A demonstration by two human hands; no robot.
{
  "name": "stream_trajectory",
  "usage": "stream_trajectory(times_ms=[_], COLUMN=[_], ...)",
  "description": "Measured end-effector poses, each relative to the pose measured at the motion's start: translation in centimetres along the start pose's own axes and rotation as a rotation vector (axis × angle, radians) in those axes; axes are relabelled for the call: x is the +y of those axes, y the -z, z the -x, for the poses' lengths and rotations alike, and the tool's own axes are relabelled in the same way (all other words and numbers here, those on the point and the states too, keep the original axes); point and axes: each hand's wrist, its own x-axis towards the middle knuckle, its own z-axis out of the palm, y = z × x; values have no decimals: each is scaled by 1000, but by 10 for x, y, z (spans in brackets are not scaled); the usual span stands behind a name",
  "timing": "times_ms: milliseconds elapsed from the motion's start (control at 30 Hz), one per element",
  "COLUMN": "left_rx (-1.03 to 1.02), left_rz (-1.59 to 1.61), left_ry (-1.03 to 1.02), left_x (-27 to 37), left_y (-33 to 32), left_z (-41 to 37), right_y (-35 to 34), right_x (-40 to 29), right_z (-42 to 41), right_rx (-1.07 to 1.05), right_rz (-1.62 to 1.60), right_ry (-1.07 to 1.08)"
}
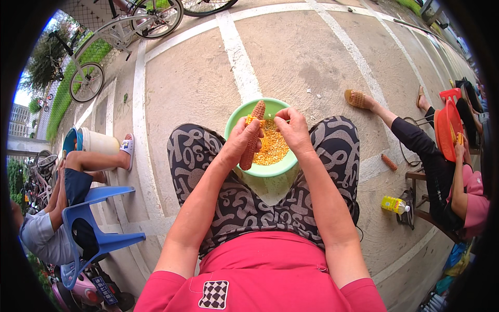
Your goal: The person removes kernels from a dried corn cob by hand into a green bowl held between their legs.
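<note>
My left hand (pixel 242 137) grips a reddish-brown corn cob (pixel 248 153), mostly bare of kernels, tilted over a light green basin (pixel 233 117). Yellow kernels in rows show beside my fingers; whether they sit on this cob or a second one is unclear. Loose corn kernels (pixel 273 150) cover the basin's bottom. Over the basin's right rim is my right hand (pixel 293 126), thumb and forefinger bent close together. Whether a kernel is pinched between them I cannot tell. The basin sits between my knees, in patterned trousers (pixel 335 156).
At left, a person sits by a blue plastic chair (pixel 103 230) and a white bucket (pixel 99 142). At right, another person holds corn over a red basin (pixel 444 130). A bare cob (pixel 388 162) and yellow bottle (pixel 394 204) lie on the concrete. A folding bicycle (pixel 87 80) stands upper left.
</note>
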Motion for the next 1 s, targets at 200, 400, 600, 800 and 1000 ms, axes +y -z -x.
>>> stream_trajectory(times_ms=[200,400,600,800,1000], left_rx=[-2,-58,-57,-69,-67], left_rz=[3,-13,11,-12,-11], left_ry=[-19,-43,-55,-84,-77], left_x=[-5,2,-1,-1,-4], left_y=[6,1,0,-3,-1], left_z=[-4,-2,-1,-1,-5], right_y=[-1,2,-2,-9,-16], right_x=[-23,-26,-24,-13,-3], right_z=[8,9,9,8,6], right_rx=[-196,-207,-211,-162,-105], right_rz=[-322,-329,-300,-202,-169], right_ry=[-35,-45,-15,84,127])
